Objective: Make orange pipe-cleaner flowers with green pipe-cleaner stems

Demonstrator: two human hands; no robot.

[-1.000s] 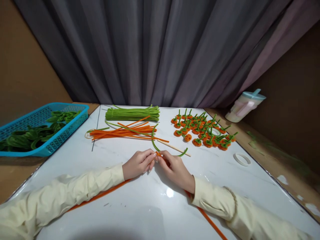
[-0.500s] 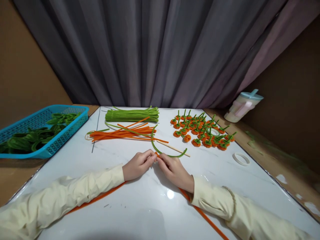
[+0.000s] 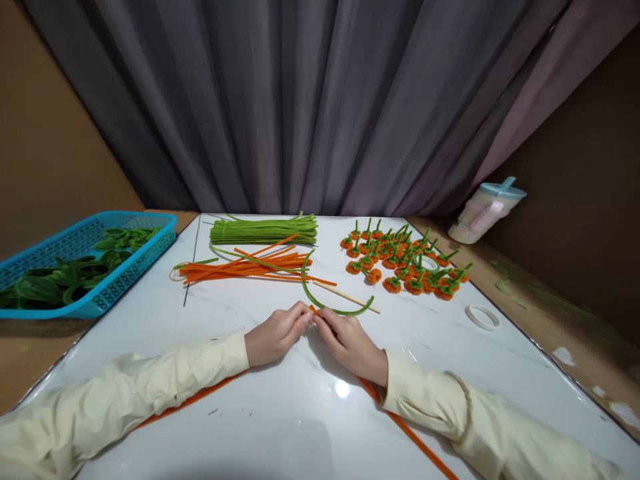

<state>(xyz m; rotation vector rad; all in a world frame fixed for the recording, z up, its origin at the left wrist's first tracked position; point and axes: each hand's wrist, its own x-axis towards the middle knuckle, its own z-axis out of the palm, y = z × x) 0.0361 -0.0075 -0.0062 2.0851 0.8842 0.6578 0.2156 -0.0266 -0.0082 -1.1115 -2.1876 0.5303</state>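
My left hand (image 3: pixel 277 333) and my right hand (image 3: pixel 350 340) meet fingertip to fingertip above the white table. Both are closed in a pinch on orange pipe cleaners (image 3: pixel 419 441), whose long ends run back under each forearm toward me. Only a small orange bit shows between the fingers; how the strands cross there is hidden. Just beyond my fingertips lie a curved green pipe cleaner (image 3: pixel 345 313) and a thin wooden stick (image 3: pixel 345 296). Farther off is a loose pile of orange pipe cleaners (image 3: pixel 240 268), with a bundle of green pipe cleaners (image 3: pixel 263 231) behind it.
Several small orange pipe-cleaner pumpkins (image 3: pixel 393 285) with green stems stand at the back right. Nearby lies a white tape roll (image 3: pixel 483 317). A blue basket (image 3: pixel 103 301) of green looped pieces sits left. A lidded cup (image 3: pixel 485 212) stands far right, before the grey curtain (image 3: pixel 260 107).
Almost nothing differs. Both hands keep their pinch at the same spot, with only a tiny shift of the left fingers.
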